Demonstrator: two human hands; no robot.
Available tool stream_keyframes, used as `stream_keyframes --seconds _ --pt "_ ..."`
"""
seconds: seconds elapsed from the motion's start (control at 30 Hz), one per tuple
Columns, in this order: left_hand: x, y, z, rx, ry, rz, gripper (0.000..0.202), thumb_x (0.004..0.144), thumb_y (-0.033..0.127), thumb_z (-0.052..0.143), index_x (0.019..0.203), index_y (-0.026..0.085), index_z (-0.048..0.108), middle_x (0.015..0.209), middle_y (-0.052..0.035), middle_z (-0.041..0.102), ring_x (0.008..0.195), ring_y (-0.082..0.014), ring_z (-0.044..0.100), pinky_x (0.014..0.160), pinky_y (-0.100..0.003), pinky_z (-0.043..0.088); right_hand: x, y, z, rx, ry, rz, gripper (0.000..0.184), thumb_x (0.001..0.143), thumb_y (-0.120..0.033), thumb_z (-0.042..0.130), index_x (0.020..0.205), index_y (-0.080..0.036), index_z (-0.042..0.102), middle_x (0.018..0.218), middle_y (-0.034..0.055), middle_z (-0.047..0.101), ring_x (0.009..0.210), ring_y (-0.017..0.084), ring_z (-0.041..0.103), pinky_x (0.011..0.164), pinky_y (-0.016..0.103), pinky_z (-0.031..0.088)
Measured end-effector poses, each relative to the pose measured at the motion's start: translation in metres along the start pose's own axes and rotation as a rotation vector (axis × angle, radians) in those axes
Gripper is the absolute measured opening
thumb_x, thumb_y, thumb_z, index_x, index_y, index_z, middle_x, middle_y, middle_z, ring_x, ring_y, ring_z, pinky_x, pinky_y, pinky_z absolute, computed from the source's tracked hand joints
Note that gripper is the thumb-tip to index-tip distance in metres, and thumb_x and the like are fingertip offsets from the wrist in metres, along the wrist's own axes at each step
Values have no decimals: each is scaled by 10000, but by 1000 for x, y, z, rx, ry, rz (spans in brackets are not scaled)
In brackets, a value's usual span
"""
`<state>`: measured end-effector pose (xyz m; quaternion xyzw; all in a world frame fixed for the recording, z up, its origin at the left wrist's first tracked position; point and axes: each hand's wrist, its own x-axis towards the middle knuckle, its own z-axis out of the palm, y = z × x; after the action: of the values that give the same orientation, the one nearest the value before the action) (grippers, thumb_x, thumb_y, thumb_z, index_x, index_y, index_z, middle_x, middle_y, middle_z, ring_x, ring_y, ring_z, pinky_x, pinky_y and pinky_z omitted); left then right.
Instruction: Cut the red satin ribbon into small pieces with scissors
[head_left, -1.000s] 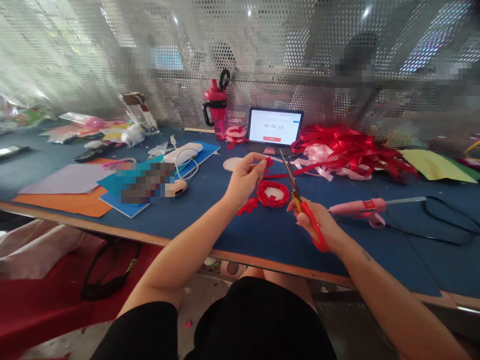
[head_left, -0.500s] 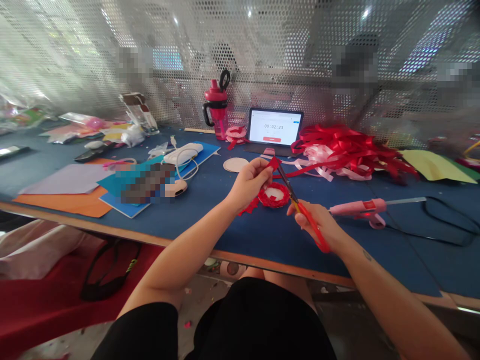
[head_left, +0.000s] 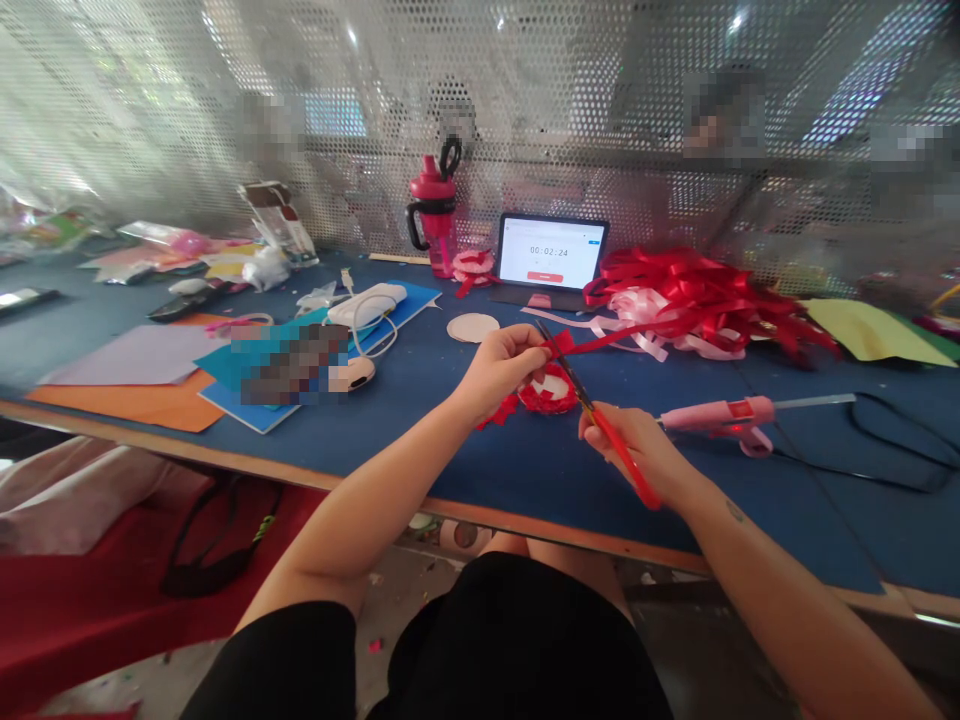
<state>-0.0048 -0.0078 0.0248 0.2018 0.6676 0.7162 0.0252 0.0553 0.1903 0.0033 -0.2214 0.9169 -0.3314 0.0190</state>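
A blue work table [head_left: 390, 450] runs beneath both hands. Beyond the right hand lies a heap of red and pink ribbon [head_left: 697, 300], and a pink hot glue gun [head_left: 720, 415] rests just to that hand's right. A tablet showing a timer [head_left: 551, 252] stands straight ahead. The left hand [head_left: 499, 372] and right hand [head_left: 634, 450] are close but apart. The left pinches a red ribbon strip [head_left: 592, 340]; the right grips red-handled scissors [head_left: 619, 445], their blades crossing the strip beside the left fingertips [head_left: 534, 345]. A ruffled red ribbon ring [head_left: 547, 392] lies partly hidden just below the left hand.
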Motion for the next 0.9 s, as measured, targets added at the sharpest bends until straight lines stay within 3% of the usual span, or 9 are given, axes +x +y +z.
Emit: stream_keyframes --seconds 0.2,0.63,0.9 --pt "1 -1 0 -4 -4 29 131 744 206 568 651 147 496 481 43 534 376 -11 364 395 -159 250 0 0 1 42 -2 -3 528 895 -624 305 756 -183 560 531 -8 488 484 135 456 485 238 295" --pt "0 1 2 4 -1 15 130 747 203 570 652 147 500 493 36 531 427 -25 422 447 -152 318 0 1 3 92 15 -12 563 900 -649 281 725 -184 546 486 -20 460 455 127 444 460 236 314" --pt "2 0 1 -31 19 1 133 725 190 586 634 150 498 494 30 543 427 -32 448 434 -145 326 0 5 7 160 32 22 444 895 -527 412 620 -189 495 404 -41 399 371 105 400 418 232 306"
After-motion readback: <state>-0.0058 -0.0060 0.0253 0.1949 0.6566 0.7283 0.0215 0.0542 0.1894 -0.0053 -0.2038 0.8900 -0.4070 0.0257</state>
